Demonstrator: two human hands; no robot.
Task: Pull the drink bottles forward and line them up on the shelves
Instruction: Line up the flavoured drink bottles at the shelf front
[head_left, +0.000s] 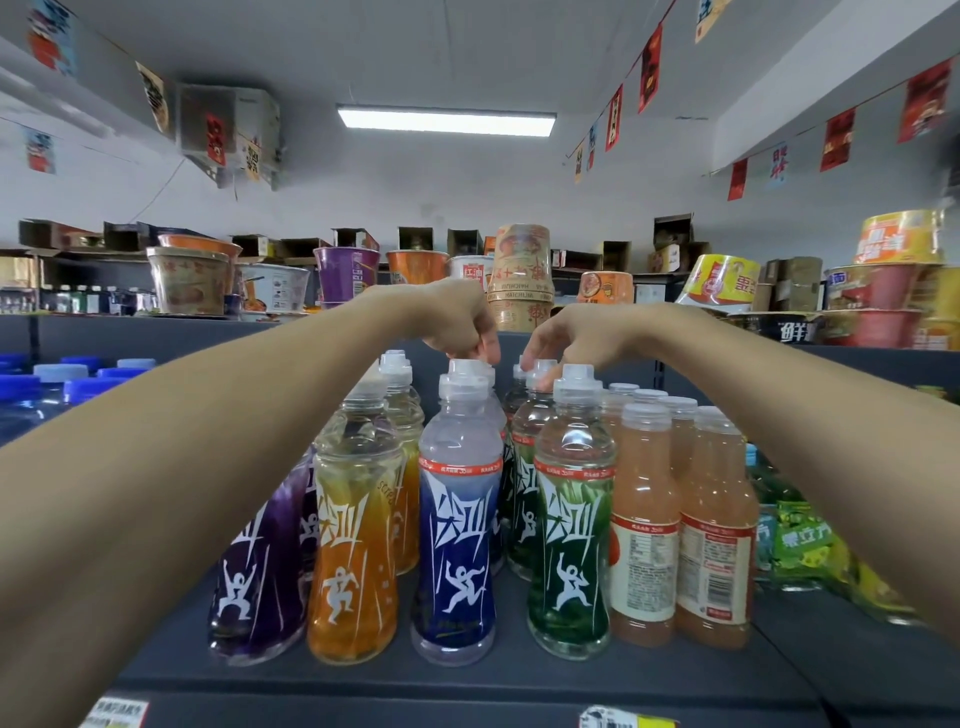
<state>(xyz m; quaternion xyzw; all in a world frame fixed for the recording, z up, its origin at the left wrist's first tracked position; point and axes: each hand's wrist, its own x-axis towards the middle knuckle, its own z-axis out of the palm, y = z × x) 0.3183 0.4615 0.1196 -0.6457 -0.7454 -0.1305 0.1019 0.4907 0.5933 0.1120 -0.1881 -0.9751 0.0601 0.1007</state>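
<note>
Rows of drink bottles stand on a dark shelf (467, 675): a purple bottle (260, 561), an orange bottle (356, 545), a blue bottle (457, 519), a green bottle (571, 519) and two pale peach juice bottles (644, 519). More bottles stand behind each front one. My left hand (457, 322) reaches over the blue row, and its curled fingers pinch the cap of a bottle behind the front blue one. My right hand (571, 338) reaches over the green row and grips the cap of a rear green bottle (530, 415).
Blue-capped water bottles (62, 384) stand at the left. Green drink packs (800, 540) lie at the right. Instant noodle cups (519, 275) are stacked on the shelf top behind. Price tags (623, 719) sit on the shelf's front edge.
</note>
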